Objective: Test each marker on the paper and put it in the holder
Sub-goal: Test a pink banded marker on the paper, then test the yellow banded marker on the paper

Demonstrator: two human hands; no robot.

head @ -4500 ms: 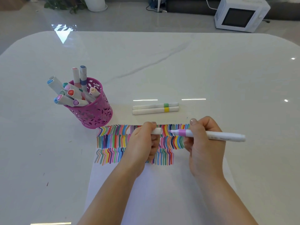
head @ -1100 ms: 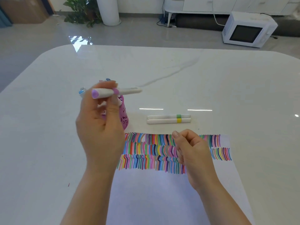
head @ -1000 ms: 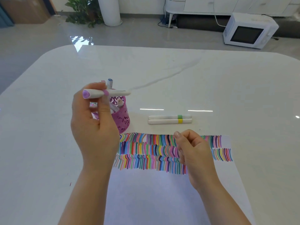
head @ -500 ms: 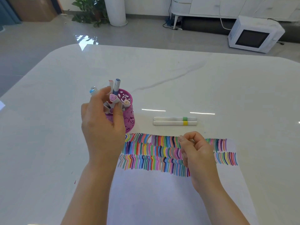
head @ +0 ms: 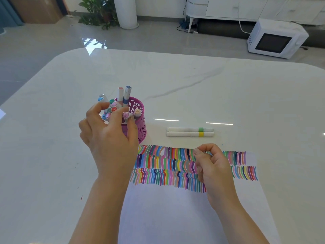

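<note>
Currently, at centre left of the frame, my left hand [head: 109,138] is curled over the near side of the pink holder [head: 139,127], thumb and forefinger pinched on a lilac-capped marker [head: 127,115] whose cap end sits at the holder's rim, its barrel hidden behind my fingers. The holder stands on the white surface [head: 193,85] just above the paper's upper left corner, and it is packed with other markers [head: 123,95]: two stand upright at the back, the rest lean out to the left with their coloured caps towards me.

Right of the holder, in the middle of the frame, two white markers lie side by side and touching, parallel to the paper's top edge, the green-banded marker [head: 190,129] farther from me and the yellow-banded marker [head: 190,134] nearer. They lie apart from both hands.

Below them the paper [head: 167,208] spreads toward the bottom of the frame, its upper part covered with three rows of short coloured strokes [head: 163,166]. My right hand [head: 212,166] rests on those strokes at centre right, fingers loosely curled inward; I cannot tell whether it holds anything.

Upper right, beyond the surface, a white microwave [head: 276,39] sits on the floor.
</note>
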